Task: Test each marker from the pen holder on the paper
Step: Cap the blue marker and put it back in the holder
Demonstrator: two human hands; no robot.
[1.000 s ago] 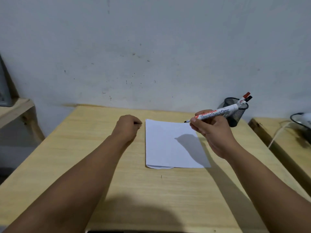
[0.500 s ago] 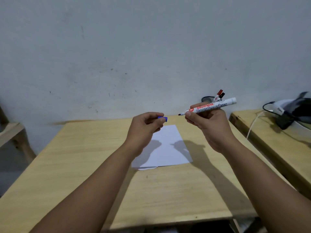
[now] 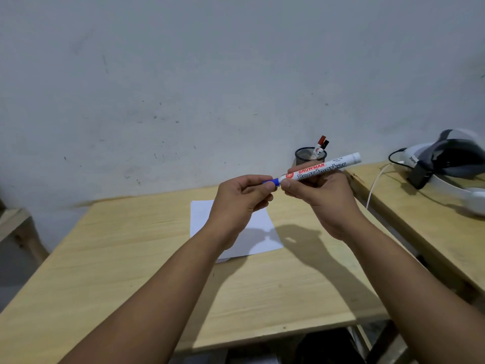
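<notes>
My right hand [image 3: 320, 198] grips a white board marker [image 3: 321, 170] held level above the table, its tip end pointing left. My left hand [image 3: 240, 198] pinches the blue cap [image 3: 271, 182], which sits against or on the marker's tip. Below both hands a white sheet of paper [image 3: 200, 216] lies on the wooden table [image 3: 126, 258], partly hidden by my left forearm. Behind my right hand stands a black mesh pen holder [image 3: 305, 156] against the wall, with a red-capped marker [image 3: 320, 143] and a black-capped marker [image 3: 325, 144] sticking out of it.
A second wooden table [image 3: 425, 227] stands to the right, carrying a white and grey headset [image 3: 451, 164] with a white cable [image 3: 375, 185]. A grey wall rises just behind the tables. A low wooden shelf [image 3: 13, 222] shows at the far left.
My left hand rose from the table with the blue cap and has met the marker's tip. Both hands came together and higher. The view shifted, bringing the right table into sight.
</notes>
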